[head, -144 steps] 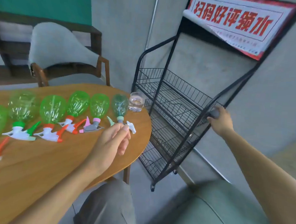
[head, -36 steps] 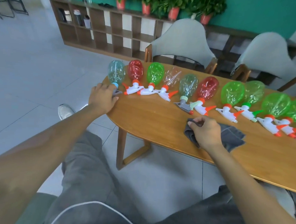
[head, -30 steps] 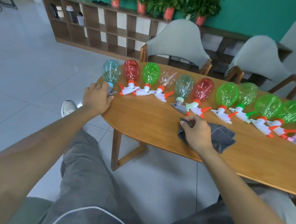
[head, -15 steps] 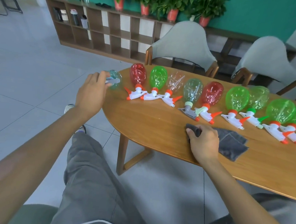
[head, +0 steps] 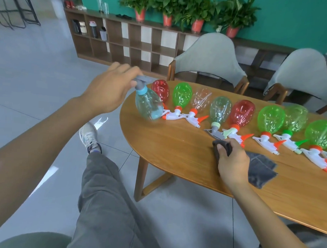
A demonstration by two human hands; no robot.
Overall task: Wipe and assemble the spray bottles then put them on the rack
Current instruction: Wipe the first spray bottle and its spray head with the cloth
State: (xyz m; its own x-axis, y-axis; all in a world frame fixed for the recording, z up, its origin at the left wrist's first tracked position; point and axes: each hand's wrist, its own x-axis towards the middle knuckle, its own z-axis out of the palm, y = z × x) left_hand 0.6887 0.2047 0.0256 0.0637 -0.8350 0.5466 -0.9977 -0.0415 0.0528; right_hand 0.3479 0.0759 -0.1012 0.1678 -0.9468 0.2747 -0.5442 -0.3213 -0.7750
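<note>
A person's left hand (head: 108,92) grips the grey sprayer head of a pale blue spray bottle (head: 148,104), hanging left of centre above the table (head: 176,152) edge — apparently for wiping — while the right hand (head: 232,159) pinches a grey cloth (head: 259,170), lower right; other bottles lie in a row.
</note>
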